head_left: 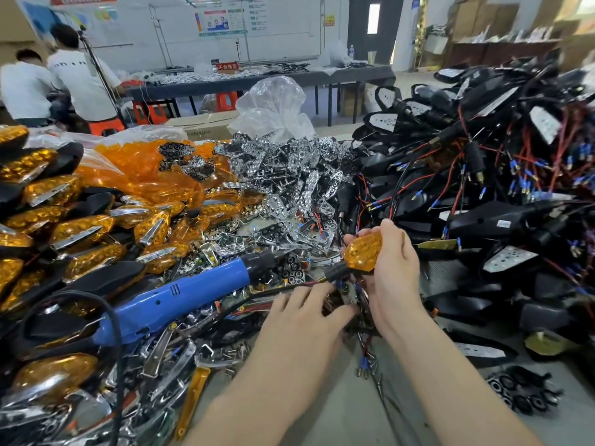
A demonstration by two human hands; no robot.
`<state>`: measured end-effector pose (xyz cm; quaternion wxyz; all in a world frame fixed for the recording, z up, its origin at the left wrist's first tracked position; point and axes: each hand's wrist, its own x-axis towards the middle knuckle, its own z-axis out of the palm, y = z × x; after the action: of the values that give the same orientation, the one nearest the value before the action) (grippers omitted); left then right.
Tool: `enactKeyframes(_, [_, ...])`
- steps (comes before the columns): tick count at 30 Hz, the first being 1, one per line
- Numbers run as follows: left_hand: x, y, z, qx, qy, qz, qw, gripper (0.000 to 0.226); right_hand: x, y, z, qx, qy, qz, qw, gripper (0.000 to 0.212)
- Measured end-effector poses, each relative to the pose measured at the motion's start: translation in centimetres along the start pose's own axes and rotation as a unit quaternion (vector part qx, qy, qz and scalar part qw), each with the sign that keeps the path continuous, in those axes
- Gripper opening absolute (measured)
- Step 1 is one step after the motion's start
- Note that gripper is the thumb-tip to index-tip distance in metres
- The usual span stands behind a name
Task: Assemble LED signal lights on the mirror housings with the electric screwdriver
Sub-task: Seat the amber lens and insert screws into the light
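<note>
A person's right hand grips an amber LED signal light on its black stem over the middle of the crowded worktop, fingers curled round the lens. The left hand lies just below it on a tangle of red and black wires, its fingers near straight and holding nothing that shows. The blue electric screwdriver rests unheld toward the left edge, propped on loose chrome reflectors. Finished amber lights crowd the left edge and wired black mirror housings the right.

The likely trouble is the tangle. The light's own leads run down into other units' wires, so a pull could snag or strain them. The screwdriver sits on a shifting heap with its cable looped near the front edge, and a careless reach could catch the loop and drag the tool off. With only one hand on the light, the lens may shift before any screw goes in.
</note>
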<state>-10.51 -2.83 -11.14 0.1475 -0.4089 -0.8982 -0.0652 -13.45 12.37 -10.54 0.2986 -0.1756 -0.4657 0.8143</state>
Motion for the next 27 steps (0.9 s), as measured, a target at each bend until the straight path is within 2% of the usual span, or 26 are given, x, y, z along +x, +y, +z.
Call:
enactKeyframes(2, [0.3,0.1,0.1,-0.003,0.008,0.000,1.000,0.027,-0.1,0.0,0.0,-0.010,0.003,-0.002,1.000,0.023])
enactKeyframes(5, [0.0,-0.3,0.6,-0.036,0.061,0.006,0.997,0.019,-0.1,-0.1,0.0,-0.006,0.013,0.001,1.000,0.024])
enactKeyframes(7, [-0.6,-0.9,0.5,-0.140,0.093,-0.020,0.986,0.027,-0.1,-0.2,0.0,0.006,0.015,0.005,1.000,0.024])
enactKeyframes(9, [-0.9,-1.5,-0.3,-0.272,0.124,-0.083,0.951,0.027,-0.1,-0.1,0.1,0.009,0.017,0.006,1.000,0.024])
enactKeyframes(13, [-0.4,-3.2,-1.6,-0.480,0.208,-0.235,0.819,0.018,-0.3,0.2,0.3,0.008,0.010,0.025,1.000,0.023])
enactKeyframes(16, [0.1,-3.9,-1.0,-0.679,0.207,-0.291,0.641,0.015,-0.7,0.3,0.6,0.007,-0.014,0.038,0.999,0.025])
enactKeyframes(17, [0.2,-4.0,-0.7,-0.715,0.207,-0.296,0.598,0.013,-0.8,0.3,0.8,0.003,-0.024,0.042,0.999,0.026])
enactKeyframes(18, [0.2,-4.1,-0.5,-0.726,0.208,-0.298,0.584,0.013,-1.0,0.3,0.9,-0.001,-0.034,0.045,0.998,0.027])
enactKeyframes(20, [0.3,-4.1,-0.2,-0.703,0.203,-0.298,0.613,0.020,-1.5,0.4,1.2,-0.004,-0.048,0.044,0.998,0.027])
enactKeyframes(24, [0.1,-3.8,-0.3,-0.605,0.170,-0.257,0.734,0.028,-2.2,0.8,1.7,-0.022,-0.081,0.007,0.996,0.025])
enactKeyframes(27, [0.1,-3.2,-0.5,-0.584,0.156,-0.241,0.759,0.030,-2.5,0.8,2.1,-0.018,-0.106,0.000,0.994,0.023])
